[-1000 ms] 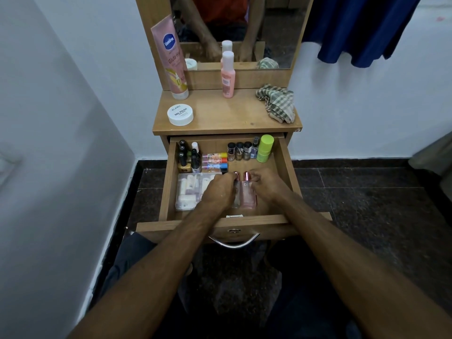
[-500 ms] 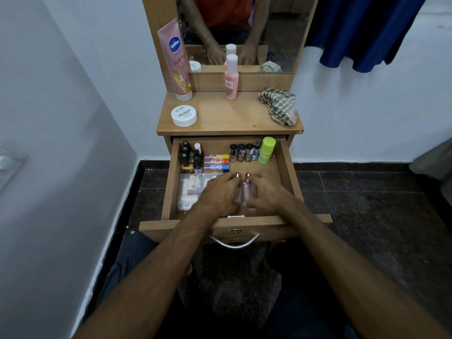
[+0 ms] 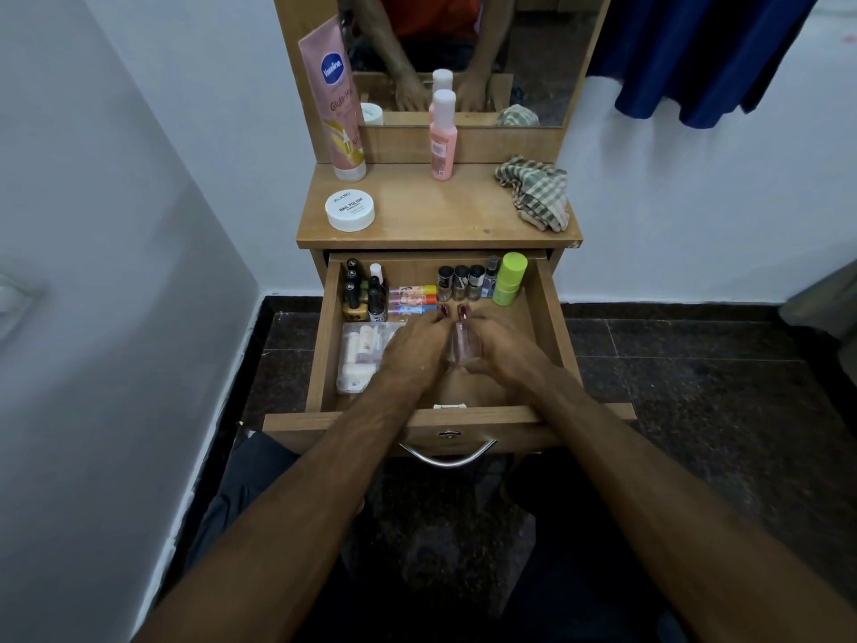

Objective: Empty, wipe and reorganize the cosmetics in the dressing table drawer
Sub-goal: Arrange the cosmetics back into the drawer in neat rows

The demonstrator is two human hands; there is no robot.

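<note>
My left hand (image 3: 414, 349) and right hand (image 3: 501, 348) sit close together in the middle of the open drawer (image 3: 549, 317), fingers curled against two clear pink bottles (image 3: 463, 348). The bottles lie flat side by side, long axes running front to back, rose caps toward the mirror (image 3: 533, 48).
</note>
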